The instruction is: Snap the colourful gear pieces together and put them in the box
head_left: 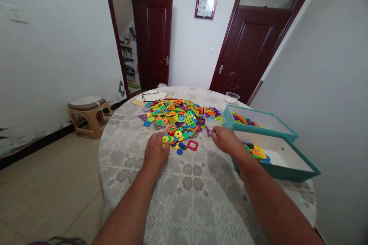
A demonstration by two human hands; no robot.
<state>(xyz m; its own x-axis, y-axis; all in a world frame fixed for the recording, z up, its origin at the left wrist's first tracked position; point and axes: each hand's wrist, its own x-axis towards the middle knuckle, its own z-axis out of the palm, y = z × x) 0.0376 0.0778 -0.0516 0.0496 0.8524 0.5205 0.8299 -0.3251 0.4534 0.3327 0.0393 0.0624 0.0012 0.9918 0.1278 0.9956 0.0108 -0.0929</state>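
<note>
Your left forearm (126, 210) and right forearm (276, 199) reach in from the lower edge over a round table, which is covered by a pale tablecloth (189, 210) with grey flowers. Your left hand (156, 151) is at the near left edge of a heaped pile of coloured plastic pieces (179, 116), fingers curled against it; whether they grasp any piece, you cannot tell from this view. Your right hand (224, 138) is to the right of the pile, its fingertips pinching a purple piece (208, 131). Between your hands, on the cloth, lie a red square frame (192, 145) and, just left of it, a few blue discs (179, 152). Beyond your right forearm are two open teal boxes with white insides: the front box (287, 174) and the rear box (273, 120) behind it, each with coloured pieces inside. Past the pile, on your left, black-framed glasses (143, 97) rest on a pale sheet (161, 95); on your right, a clear bowl (232, 97) stands near the table's far edge. Off to your left, a stool (89, 118) stands on the floor.
</note>
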